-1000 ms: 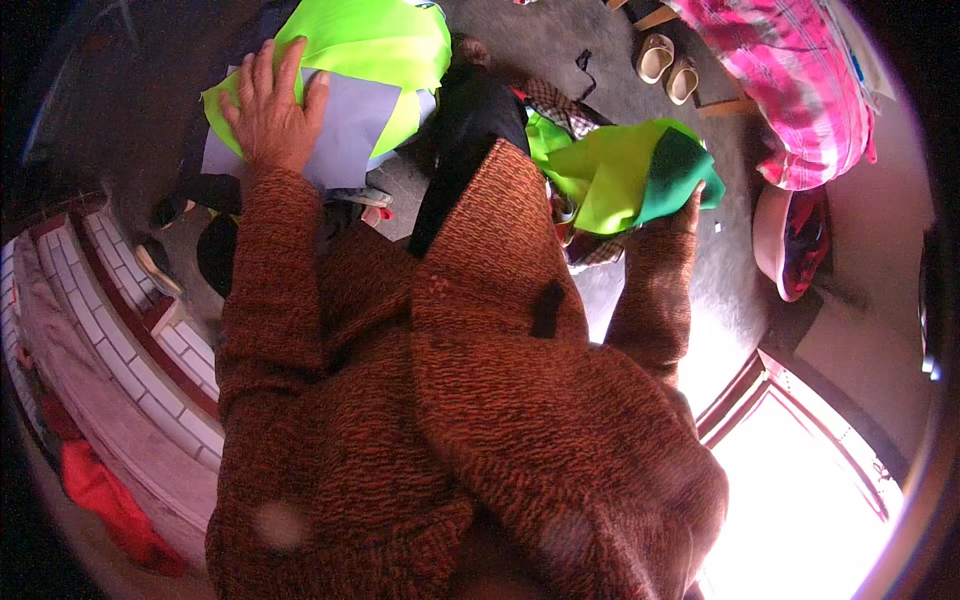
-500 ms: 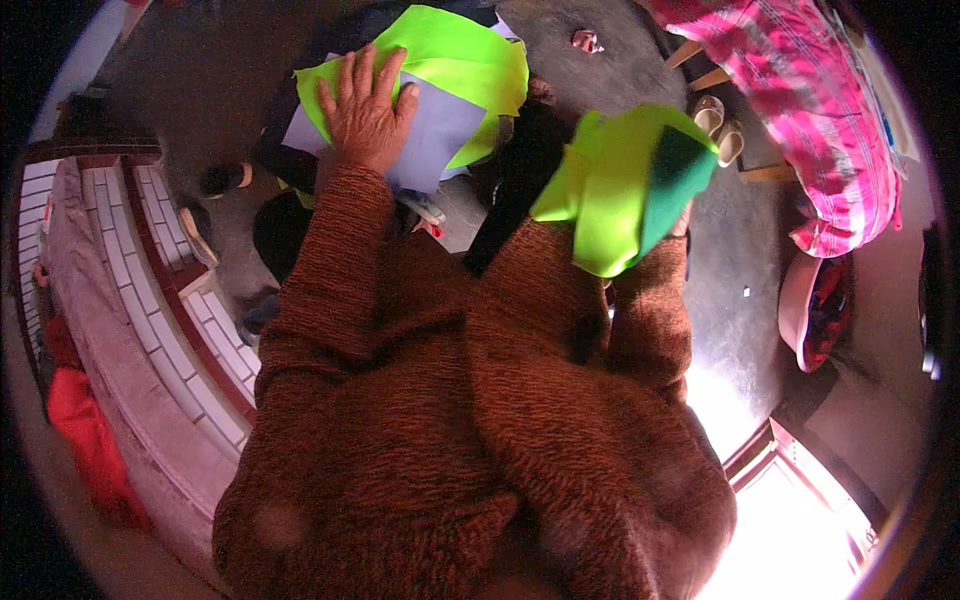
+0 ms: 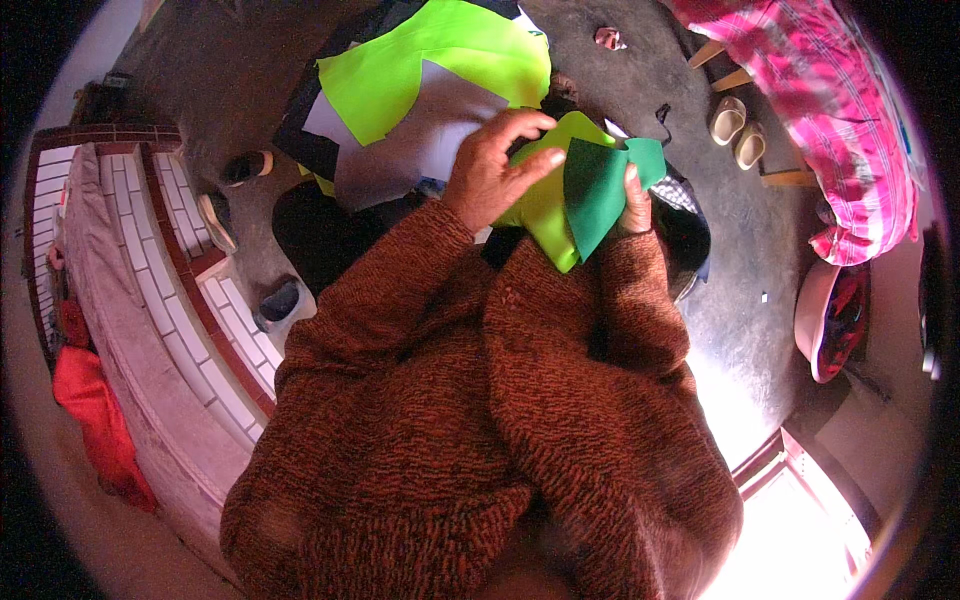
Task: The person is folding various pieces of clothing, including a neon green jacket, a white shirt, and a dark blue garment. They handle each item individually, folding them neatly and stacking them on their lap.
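two hands on folded cloth pieces, upper centre of frame

the left hand (image 3: 495, 170) lies with fingers spread and curled over a lime-green cloth piece (image 3: 545, 205), pressing on its upper edge. the right hand (image 3: 635, 200) is mostly hidden behind a dark green cloth piece (image 3: 598, 190); its fingers appear clamped on that piece's right edge, though the thumb side cannot be seen. both pieces are held together just above the rust-brown knitted sleeves (image 3: 560, 340), at upper centre of the frame.

orientation: the dark green piece runs with its long axis roughly top to bottom, tapering to a point toward the lower left. the lime-green piece beneath it slants from upper right to lower left.

risks: the two pieces overlap loosely, so the dark green one could slide off the lime one if the right-hand pinch loosens. the limp lower points hang free and could fold under.

surroundings: a stack of lime-green and pale lilac sheets (image 3: 430, 110) lies on the grey floor (image 3: 740, 300) toward the upper left. a pair of pale slippers (image 3: 735, 130) and a pink checked blanket (image 3: 830, 110) sit at upper right.
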The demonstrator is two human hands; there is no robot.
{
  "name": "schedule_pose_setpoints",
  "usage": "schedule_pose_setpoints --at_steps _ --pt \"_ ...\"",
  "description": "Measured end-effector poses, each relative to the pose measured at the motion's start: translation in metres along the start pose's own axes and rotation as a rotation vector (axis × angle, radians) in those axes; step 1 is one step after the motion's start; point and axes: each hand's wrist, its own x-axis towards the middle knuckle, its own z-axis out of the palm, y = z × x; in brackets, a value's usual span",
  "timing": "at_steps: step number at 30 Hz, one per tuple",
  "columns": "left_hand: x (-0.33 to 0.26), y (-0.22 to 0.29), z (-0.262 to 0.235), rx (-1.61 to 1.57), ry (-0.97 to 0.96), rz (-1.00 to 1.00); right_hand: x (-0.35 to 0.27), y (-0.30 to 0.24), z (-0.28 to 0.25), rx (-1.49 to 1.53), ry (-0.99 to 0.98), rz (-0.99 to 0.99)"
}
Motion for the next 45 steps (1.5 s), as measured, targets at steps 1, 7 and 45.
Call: schedule_pose_setpoints --at_steps 1,7,45 --pt "-0.002 0.000 0.006 -0.028 -0.068 -0.112 0.001 0.002 -0.005 0.016 -0.005 0.001" --pt "-0.009 -0.004 0.021 -0.025 -0.225 -0.209 0.002 0.002 -0.015 0.069 0.018 0.013" --pt "-0.002 -0.012 0.040 -0.427 -0.299 -0.484 -0.001 -0.008 0.011 0.083 -0.007 -0.041"
